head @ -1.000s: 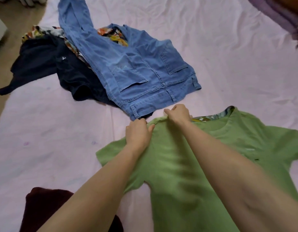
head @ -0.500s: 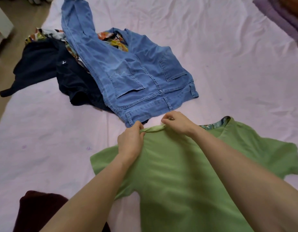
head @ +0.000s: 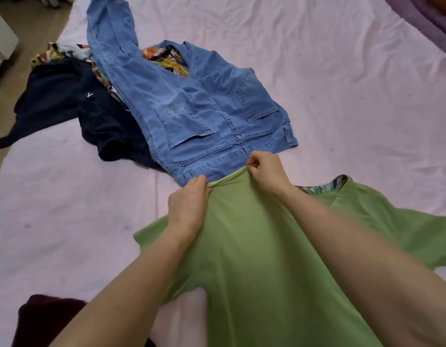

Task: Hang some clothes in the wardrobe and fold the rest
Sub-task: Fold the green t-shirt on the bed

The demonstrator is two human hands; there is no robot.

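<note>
The green T-shirt (head: 254, 246) was spread out on the near part of the pink bedsheet (head: 342, 83), most of it lying flat with one sleeve poking out to the left and the rest trailing off to the right; its far hem was pulled up off the sheet between the two hands; the left hand (head: 188, 204) had its fingers curled over the edge, pinching the hem, and the right hand (head: 267, 171) was pinching the same hem a bit further along, knuckles up; both forearms came in from the bottom of the head view and lay over the shirt. Just past the hands sat the blue denim garment (head: 191, 108), pockets up, its near edge touching or nearly touching the lifted hem; a bit of colourful patterned fabric (head: 166, 61) peeked out from under the denim; a dark navy garment (head: 74, 106) was bunched up to the left of it, half hanging off the bed edge; something dark maroon (head: 46, 319) sat at the bottom left corner; purple fabric (head: 427, 23) showed at the top right.
</note>
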